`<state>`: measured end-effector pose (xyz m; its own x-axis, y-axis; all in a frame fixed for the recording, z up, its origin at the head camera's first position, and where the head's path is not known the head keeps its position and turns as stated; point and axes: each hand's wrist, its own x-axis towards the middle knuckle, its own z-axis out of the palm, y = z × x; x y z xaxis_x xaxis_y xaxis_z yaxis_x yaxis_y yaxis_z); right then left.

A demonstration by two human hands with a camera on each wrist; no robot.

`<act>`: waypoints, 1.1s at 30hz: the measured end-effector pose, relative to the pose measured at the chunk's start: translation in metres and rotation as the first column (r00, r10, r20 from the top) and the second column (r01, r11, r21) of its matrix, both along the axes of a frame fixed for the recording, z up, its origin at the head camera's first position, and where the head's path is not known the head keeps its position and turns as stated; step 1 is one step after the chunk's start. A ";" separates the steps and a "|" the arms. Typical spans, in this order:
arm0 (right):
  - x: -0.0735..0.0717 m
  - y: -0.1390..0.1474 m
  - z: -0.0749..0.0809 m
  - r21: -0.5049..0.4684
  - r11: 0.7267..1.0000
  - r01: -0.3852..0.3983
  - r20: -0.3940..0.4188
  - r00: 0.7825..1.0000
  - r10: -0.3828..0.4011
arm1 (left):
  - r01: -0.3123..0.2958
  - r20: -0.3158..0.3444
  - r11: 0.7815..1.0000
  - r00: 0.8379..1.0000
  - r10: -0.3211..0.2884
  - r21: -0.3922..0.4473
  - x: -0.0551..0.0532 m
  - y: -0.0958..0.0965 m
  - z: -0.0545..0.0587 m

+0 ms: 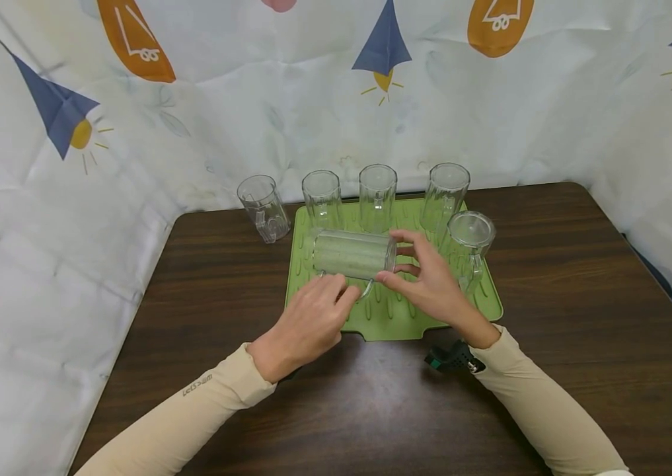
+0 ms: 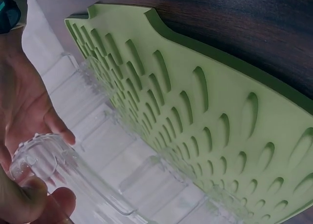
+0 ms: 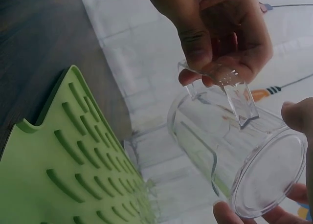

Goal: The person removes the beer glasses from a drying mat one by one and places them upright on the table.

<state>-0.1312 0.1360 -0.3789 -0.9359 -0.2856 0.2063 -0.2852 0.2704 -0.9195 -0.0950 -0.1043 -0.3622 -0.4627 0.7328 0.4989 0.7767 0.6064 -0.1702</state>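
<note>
Left hand (image 1: pixel 314 318): fingers curled in a pinch on the handle (image 3: pixel 242 109) of a clear mug (image 1: pixel 353 253).
Right hand (image 1: pixel 427 281): partly opened, thumb and fingers spread around the mug's other holding point — the end toward the table's right edge.
Clear mug: on its side, held up off the green mat (image 1: pixel 392 324), above the middle of it, its handle turned toward the mat's near edge.
Green mat: lies by the middle of the table's far edge, its surface set with rows of oblong ridges, with a tab jutting from its near edge.
Far-edge mugs: three in a row on the mat — one mug near the far left corner (image 1: pixel 322 201), one mug along the middle of that edge (image 1: pixel 378 198), one mug near the far right corner (image 1: pixel 445 193).
Right-edge mug (image 1: pixel 470 248): upright on the mat, handle toward the near side.
Off-mat mug (image 1: pixel 264 210): on the table, just beside the mat's far left corner.
Table (image 1: pixel 223 264): dark brown wood grain.
Sleeves (image 1: pixel 205 396): cream, small dark lettering on the left one.
Wrist strap (image 1: pixel 454 357): dark, at the right wrist.
Cloth (image 1: pixel 240 119): white, printed in blue, yellow and orange, hanging beyond the far edge.
</note>
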 end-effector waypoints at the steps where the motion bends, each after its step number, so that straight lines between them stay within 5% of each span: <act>1: 0.000 0.000 0.000 0.003 1.000 0.002 0.001 1.000 -0.002 | -0.003 0.002 1.000 1.000 0.003 -0.005 0.001 0.000 0.000; 17: 0.003 -0.003 0.004 0.031 0.998 0.057 -0.057 0.997 -0.056 | 0.034 0.051 0.999 0.998 -0.036 0.036 0.004 -0.005 -0.001; 23: 0.001 -0.002 0.008 -0.002 0.997 0.076 -0.082 0.994 -0.076 | 0.047 0.080 0.989 0.995 -0.059 0.140 0.001 -0.008 0.005; 28: 0.000 -0.001 0.010 -0.049 0.995 0.085 -0.117 0.989 -0.090 | -0.001 0.106 0.961 0.994 -0.030 0.276 0.001 -0.011 0.010; 33: 0.001 -0.001 0.013 -0.097 0.992 0.085 -0.143 0.985 -0.098 | -0.043 0.154 0.891 0.988 -0.030 0.451 0.001 -0.015 0.012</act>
<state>-0.1301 0.1351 -0.3660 -0.9148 -0.1743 0.3644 -0.3969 0.2194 -0.8913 -0.0940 -0.1195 -0.3498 -0.5642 0.4417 0.6976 0.7666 0.5941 0.2438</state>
